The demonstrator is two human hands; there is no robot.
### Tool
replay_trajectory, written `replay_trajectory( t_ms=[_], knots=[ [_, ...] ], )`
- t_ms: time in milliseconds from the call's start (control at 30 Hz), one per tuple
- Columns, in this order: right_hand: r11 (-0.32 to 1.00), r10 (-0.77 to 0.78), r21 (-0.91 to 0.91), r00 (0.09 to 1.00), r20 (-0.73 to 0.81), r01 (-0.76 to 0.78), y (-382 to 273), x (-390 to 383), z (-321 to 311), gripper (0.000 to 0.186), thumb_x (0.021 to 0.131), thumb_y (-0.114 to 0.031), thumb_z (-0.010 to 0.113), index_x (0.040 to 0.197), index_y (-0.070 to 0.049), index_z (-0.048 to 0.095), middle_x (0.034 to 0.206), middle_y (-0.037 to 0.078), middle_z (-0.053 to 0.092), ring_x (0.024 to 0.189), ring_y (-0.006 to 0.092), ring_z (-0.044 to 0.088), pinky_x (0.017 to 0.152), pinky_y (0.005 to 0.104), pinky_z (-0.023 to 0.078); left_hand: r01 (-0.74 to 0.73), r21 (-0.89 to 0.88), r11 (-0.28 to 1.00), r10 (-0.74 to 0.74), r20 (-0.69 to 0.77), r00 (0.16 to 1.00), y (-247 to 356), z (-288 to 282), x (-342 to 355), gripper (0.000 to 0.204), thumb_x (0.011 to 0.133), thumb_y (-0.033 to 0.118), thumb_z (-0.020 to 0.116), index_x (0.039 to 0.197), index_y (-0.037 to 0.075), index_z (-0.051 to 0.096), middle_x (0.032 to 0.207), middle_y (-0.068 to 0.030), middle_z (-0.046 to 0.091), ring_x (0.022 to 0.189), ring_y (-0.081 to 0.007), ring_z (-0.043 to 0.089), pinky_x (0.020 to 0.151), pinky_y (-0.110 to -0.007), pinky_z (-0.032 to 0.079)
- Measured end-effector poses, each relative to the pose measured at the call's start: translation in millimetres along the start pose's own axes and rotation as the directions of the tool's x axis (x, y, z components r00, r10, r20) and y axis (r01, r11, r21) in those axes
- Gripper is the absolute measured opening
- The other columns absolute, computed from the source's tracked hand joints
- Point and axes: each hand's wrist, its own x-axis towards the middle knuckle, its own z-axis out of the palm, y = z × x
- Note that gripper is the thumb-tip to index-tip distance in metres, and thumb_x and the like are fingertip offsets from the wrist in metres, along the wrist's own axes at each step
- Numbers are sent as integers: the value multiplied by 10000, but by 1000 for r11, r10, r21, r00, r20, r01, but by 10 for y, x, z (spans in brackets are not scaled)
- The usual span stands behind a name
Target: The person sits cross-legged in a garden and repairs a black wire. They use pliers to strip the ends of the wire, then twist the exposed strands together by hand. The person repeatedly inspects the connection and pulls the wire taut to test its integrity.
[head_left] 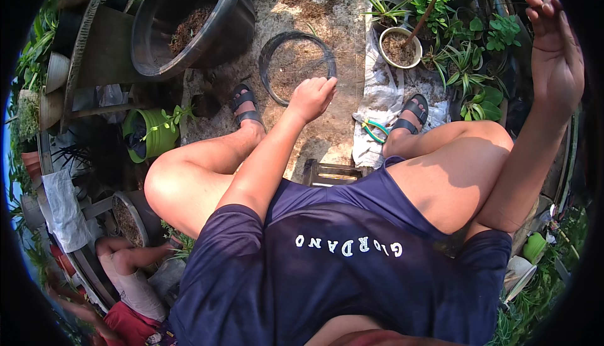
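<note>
My left hand (pixel 313 100) is closed on the near right side of a coil of thin dark wire (pixel 264 69). Between my feet, the loop rests over a dusty ground sheet, with a few loose strands across its middle. My right hand (pixel 557 62) is raised far out at the right, fingers bunched and partly bent. A faint thin line shows beside its fingertips; what they hold, if anything, is too small to make out. Pliers with green handles (pixel 376 130) lie beside my right sandal (pixel 412 114), on a white sack (pixel 371 151).
A large black tub (pixel 242 28) holding some soil stands tilted at far left. Nearer is a lime-green pot (pixel 154 135). A cream pot (pixel 400 49) with a stick and leafy plants (pixel 465 62) line the right. Another person's leg (pixel 135 261) shows at lower left.
</note>
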Motion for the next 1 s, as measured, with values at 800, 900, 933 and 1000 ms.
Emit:
replay_trajectory(
  t_ms=[800,900,933,1000],
  knots=[
    [976,-9,-216,998,-68,-6,207,205,151,322,1042,-105,407,1232,92,575,1085,212,674,1113,348,638,987,387,497,497,-867,-36,-999,20,-36,-1438,75,-390,308,966,261,579,1072,-28,594,930,-71,633,849,-149,560,791,-297,447],
    [969,-19,-246,992,-125,-12,333,186,191,325,1046,-110,397,1228,91,575,1074,189,668,1122,363,631,998,392,492,833,-493,-251,-965,63,-253,-1588,379,-950,791,904,368,623,1494,-23,269,1478,-291,393,1359,-362,429,1143,-400,306],
    [965,-25,-263,991,-135,-11,344,202,195,327,1048,-112,392,1227,91,576,1070,180,665,1125,368,629,1002,394,490,874,-413,-256,-965,53,-258,-1556,412,-1144,801,901,373,616,1501,-16,253,1509,-271,349,1381,-364,393,1151,-406,298],
    [957,-40,-291,986,-162,-10,327,142,198,328,1048,-107,384,1221,95,575,1061,168,659,1135,379,622,1008,406,485,941,-266,-211,-977,31,-210,-1420,509,-1307,758,908,366,601,1483,-7,279,1521,-253,331,1385,-376,375,1151,-422,301]
  ],
)
